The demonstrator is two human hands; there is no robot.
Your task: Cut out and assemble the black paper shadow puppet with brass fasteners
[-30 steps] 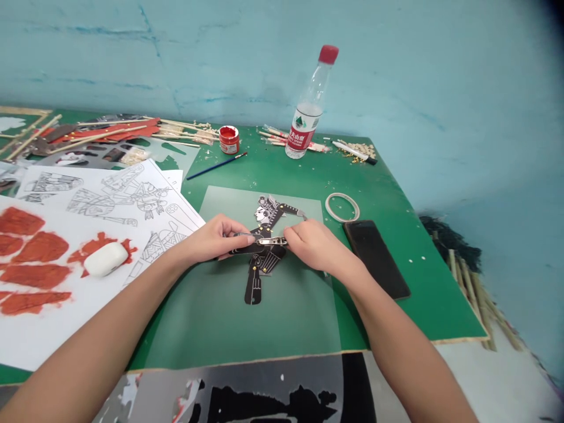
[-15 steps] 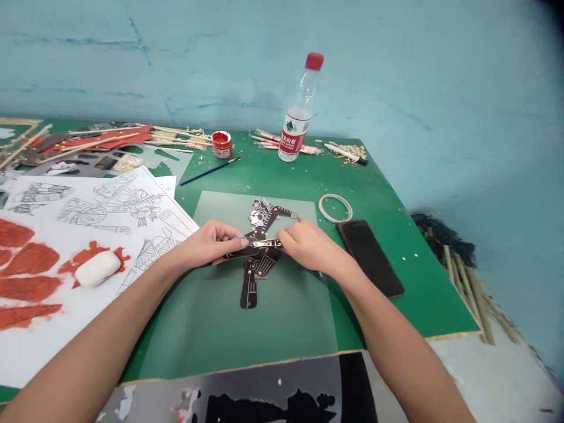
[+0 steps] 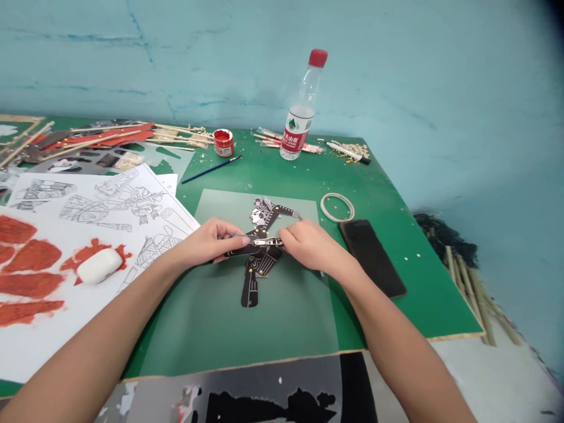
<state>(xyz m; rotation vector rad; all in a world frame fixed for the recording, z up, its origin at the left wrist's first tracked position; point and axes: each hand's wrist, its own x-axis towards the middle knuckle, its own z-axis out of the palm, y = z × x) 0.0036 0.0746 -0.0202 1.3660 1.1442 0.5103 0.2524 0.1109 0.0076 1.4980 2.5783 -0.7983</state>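
A black shadow puppet [image 3: 251, 289] with white cut-out lines and small brass fasteners lies on a translucent sheet [image 3: 264, 335]. My left hand [image 3: 215, 239] pinches one of its dark limb pieces between thumb and fingers, left of the figure's waist. In my closed right hand [image 3: 308, 244] is a small silvery plier-like tool [image 3: 267, 241]. Its metal head lies across the puppet's middle and reaches almost to my left thumb. The tool's handles are hidden inside my right fist.
Right of the sheet are a black phone [image 3: 372, 257] and a tape roll [image 3: 337, 207]. Behind stand a water bottle [image 3: 297, 129] and a red paint jar [image 3: 223, 143], with a brush [image 3: 211, 169] nearby. Printed drawings [image 3: 110, 197] and a white rounded case [image 3: 99, 266] lie left.
The whole view has shifted very slightly. My hands, the plier-like tool and the puppet keep nearly the same positions relative to each other.
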